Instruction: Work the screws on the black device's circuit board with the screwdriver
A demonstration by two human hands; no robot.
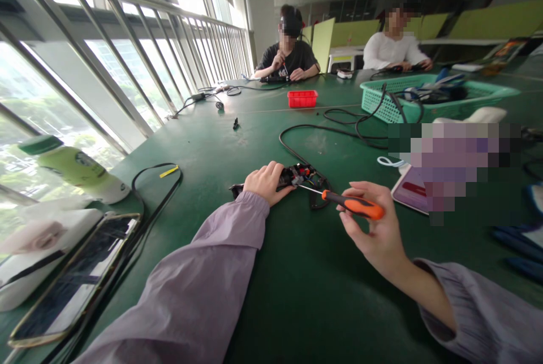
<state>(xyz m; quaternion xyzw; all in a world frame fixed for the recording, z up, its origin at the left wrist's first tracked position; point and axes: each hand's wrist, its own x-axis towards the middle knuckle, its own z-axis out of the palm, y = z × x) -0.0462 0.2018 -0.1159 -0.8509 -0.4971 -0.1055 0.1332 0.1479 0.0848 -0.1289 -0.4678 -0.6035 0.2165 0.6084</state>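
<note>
A black device (292, 175) with exposed wires and small red parts lies on the green table (297, 273). My left hand (266, 182) is wrapped over its left part, the thumb along its near side. In my right hand (377, 228) is an orange and black screwdriver (358, 204), held between thumb and fingers at the handle. Its metal shaft points left, and the tip is at the device's exposed inside. A black cable runs from the device area toward the back right.
Beyond are a red basket (302, 99) and a teal basket (475, 105) with cables. At left lie a phone (76, 279), a strap (178, 183) and a bottle (78, 169); at right, another phone (411, 189). Two people sit across the table.
</note>
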